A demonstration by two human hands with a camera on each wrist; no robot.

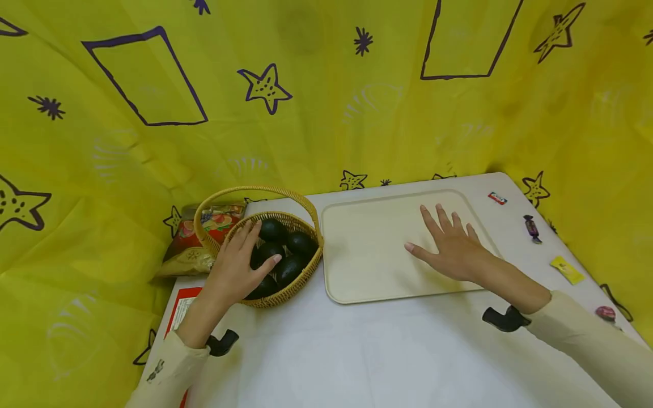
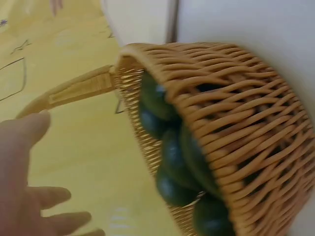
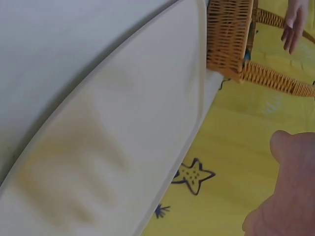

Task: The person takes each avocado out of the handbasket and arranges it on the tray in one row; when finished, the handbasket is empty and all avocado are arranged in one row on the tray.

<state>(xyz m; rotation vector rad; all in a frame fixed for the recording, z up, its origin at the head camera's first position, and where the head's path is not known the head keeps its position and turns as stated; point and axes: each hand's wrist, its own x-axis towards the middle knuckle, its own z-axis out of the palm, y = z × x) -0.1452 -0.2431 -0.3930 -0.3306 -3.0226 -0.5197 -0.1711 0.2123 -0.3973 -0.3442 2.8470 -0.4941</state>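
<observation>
My left hand (image 1: pixel 237 266) hovers above a wicker basket (image 1: pixel 301 283) with its fingers spread, holding nothing. Several dark green, smooth avocado-like fruits (image 1: pixel 291 271) lie in the basket. The left wrist view shows a gap between the hand (image 2: pixel 24 182) and the fruits (image 2: pixel 172 167). Over a cream rectangular tray (image 1: pixel 367 243), my right hand (image 1: pixel 451 246) is held with fingers apart and nothing in it. Its shadow falls on the bare tray surface (image 3: pixel 142 93) in the right wrist view.
Behind the basket's left side leans a colourful food packet (image 1: pixel 199 243). A red-and-white flat item (image 1: pixel 183 303) lies partly under my left arm. Along the right table edge are a small red wrapper (image 1: pixel 497 198), a purple candy (image 1: pixel 532 229), a yellow packet (image 1: pixel 567 270) and a pink candy (image 1: pixel 605 313).
</observation>
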